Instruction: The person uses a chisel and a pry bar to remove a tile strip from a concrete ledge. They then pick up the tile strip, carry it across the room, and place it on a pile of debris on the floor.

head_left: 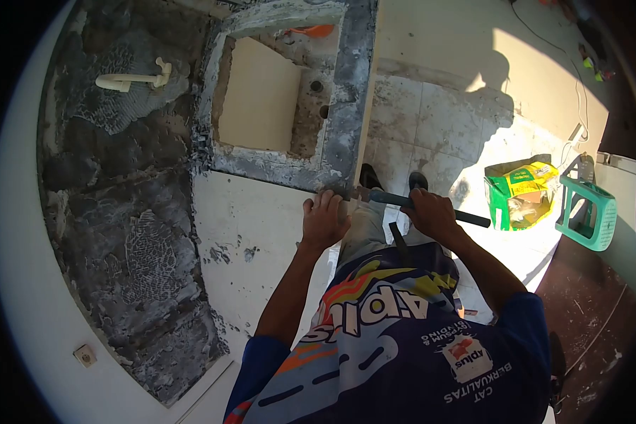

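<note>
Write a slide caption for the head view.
Left hand at the corner of the rough counter, right hand gripping a long tool, green stool off to the right.

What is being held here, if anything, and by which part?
The right hand grips a long, dark-handled tool around the middle of its handle. Whether the left hand holds anything cannot be told.

The right hand [432, 213] is gripping a dark-handled tool [390, 198] at the counter's corner.
The left hand [325, 221] is resting by the counter's [345, 127] edge, near the tool's tip, while a green stool [595, 212] is sitting beside a green-and-yellow bag [519, 182].
</note>
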`<act>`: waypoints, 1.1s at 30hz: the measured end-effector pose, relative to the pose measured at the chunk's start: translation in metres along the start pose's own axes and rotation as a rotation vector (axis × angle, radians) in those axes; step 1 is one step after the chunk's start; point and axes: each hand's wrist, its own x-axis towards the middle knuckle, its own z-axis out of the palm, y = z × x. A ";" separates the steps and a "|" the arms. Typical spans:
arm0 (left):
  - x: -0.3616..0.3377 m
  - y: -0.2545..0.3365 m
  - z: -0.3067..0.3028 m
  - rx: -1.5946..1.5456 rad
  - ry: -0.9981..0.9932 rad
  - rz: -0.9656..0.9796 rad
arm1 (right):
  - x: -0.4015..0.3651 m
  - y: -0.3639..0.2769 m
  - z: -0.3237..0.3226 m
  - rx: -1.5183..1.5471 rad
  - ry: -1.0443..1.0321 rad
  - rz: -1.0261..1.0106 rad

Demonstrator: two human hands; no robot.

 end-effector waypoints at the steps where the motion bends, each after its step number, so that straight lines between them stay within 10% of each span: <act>1: -0.005 0.003 0.001 0.004 0.038 -0.018 | 0.008 -0.004 -0.003 -0.004 0.002 -0.039; 5: -0.067 0.003 -0.002 -0.077 0.230 -0.295 | 0.058 -0.044 -0.002 0.008 0.074 -0.144; 13: -0.316 -0.019 0.057 -0.101 0.827 -2.025 | 0.199 -0.129 0.043 -0.374 0.070 -0.655; 15: -0.375 -0.023 0.055 -0.075 0.766 -2.201 | 0.205 -0.145 0.041 -0.407 -0.022 -0.565; 22: -0.559 -0.069 0.091 -0.129 -0.243 -1.995 | 0.185 -0.128 0.015 -0.171 -0.024 -0.601; 27: -0.599 -0.068 0.111 0.099 -0.122 -1.651 | 0.163 -0.130 -0.012 -0.027 -0.015 -0.316; 31: -0.480 -0.071 0.024 -0.838 0.637 -1.869 | 0.164 -0.130 -0.028 0.062 0.013 -0.178; 33: -0.382 -0.059 -0.006 -1.249 1.257 -1.603 | 0.171 -0.122 -0.029 0.126 -0.010 -0.125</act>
